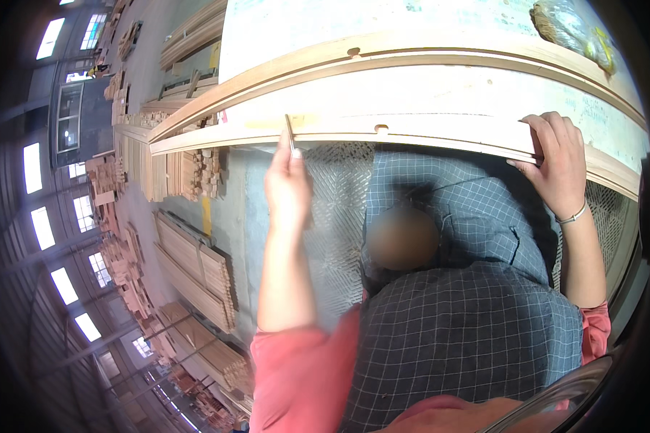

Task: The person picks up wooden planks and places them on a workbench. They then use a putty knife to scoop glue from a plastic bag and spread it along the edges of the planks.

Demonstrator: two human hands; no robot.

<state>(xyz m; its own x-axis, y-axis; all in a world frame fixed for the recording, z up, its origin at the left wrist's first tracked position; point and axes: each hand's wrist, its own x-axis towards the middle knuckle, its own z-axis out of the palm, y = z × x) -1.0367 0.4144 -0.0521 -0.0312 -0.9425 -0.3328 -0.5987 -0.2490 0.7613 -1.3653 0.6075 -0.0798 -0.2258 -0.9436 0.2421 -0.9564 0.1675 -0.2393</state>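
Note:
My left hand (288, 187) pinches a thin rod-like tool (289, 130), whose tip reaches over the near wooden strip (433, 138). Whether it is a blade or a pencil cannot be made out. At the right, my right hand (557, 162) grips the same strip, fingers on top and thumb at the near edge. This long grooved strip lies along the table's front edge and has a small notch near its middle. Behind it runs a second grooved wooden strip (411, 46), also notched. The two strips come close together at their left ends.
A pale worktable (439, 89) lies under the strips. A clear plastic bag of brownish contents (566, 30) rests at its far right. Stacked timber (165, 173) stands beyond the left end, and strapped bundles of boards (195, 265) lie on the floor. Textured matting (338, 205) is underfoot.

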